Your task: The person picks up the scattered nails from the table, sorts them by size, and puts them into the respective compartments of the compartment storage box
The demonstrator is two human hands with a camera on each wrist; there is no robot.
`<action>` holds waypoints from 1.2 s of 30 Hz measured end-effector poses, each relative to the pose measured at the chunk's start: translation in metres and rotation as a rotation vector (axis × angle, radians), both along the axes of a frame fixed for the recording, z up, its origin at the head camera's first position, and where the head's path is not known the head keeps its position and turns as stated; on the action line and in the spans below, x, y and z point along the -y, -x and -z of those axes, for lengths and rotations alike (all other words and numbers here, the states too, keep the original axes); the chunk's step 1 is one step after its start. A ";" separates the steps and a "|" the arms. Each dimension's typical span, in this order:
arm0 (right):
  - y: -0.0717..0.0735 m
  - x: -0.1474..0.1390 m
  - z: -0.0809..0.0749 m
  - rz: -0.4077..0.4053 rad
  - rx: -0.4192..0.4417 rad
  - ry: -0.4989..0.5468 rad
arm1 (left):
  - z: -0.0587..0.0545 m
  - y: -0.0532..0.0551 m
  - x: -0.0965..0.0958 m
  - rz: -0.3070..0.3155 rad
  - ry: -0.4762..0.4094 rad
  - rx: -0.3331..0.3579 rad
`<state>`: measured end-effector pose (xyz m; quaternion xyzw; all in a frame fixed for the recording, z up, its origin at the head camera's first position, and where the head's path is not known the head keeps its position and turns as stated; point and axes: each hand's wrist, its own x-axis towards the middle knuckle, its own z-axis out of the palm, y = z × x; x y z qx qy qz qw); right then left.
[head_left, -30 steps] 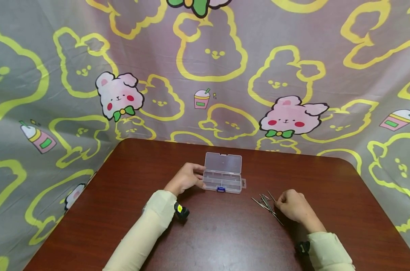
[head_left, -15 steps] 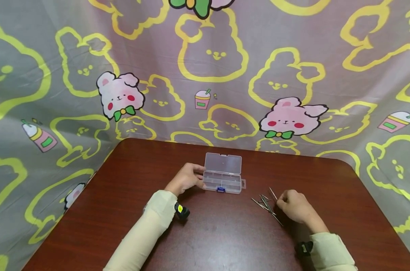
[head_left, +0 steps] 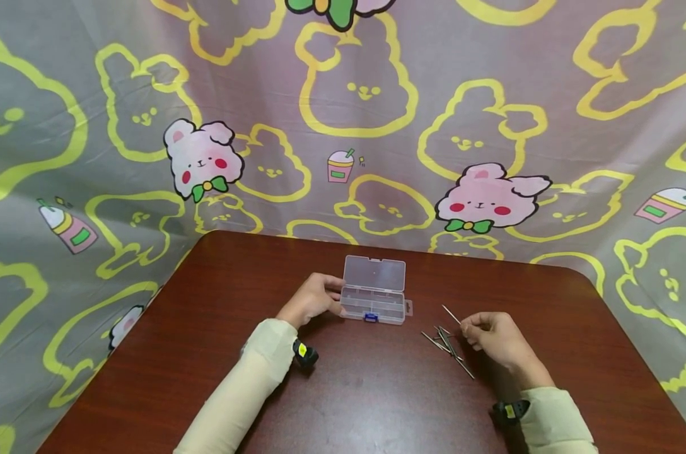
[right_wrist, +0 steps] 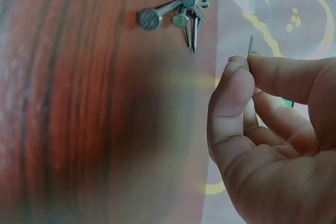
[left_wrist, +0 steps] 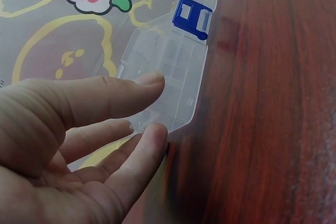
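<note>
My right hand (head_left: 499, 340) pinches a nail (head_left: 451, 314) between thumb and fingertips, its free end pointing up and to the left. In the right wrist view only a thin end of this nail (right_wrist: 251, 44) shows above the fingertips. Beside that hand lies a loose pile of steel nails (head_left: 448, 347) with round, textured heads. My left hand (head_left: 313, 296) holds the left end of a clear plastic box (head_left: 372, 307), thumb at the front corner and fingers toward the back. The box's lid (head_left: 374, 273) stands raised, and a blue latch (left_wrist: 191, 17) sits on its front.
Box and nails lie on a dark red-brown wooden table (head_left: 348, 397). A grey curtain with yellow cartoon outlines (head_left: 377, 82) hangs behind the table and along its sides. A hanging tab (head_left: 408, 308) sticks out from the box's right end.
My right hand has lifted slightly away from the pile with the nail, which now shows more of its length. The left hand and the box have stayed in place.
</note>
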<state>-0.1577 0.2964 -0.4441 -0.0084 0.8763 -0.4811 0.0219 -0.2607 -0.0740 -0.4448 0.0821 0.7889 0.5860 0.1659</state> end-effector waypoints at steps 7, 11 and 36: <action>0.003 -0.001 0.002 0.036 0.051 0.056 | -0.001 -0.001 0.000 -0.002 0.016 -0.008; 0.005 0.002 -0.001 0.045 0.066 0.065 | -0.002 -0.001 0.000 0.002 0.016 -0.011; 0.021 0.022 -0.013 -0.023 0.077 0.077 | 0.000 -0.001 0.001 0.009 -0.010 0.023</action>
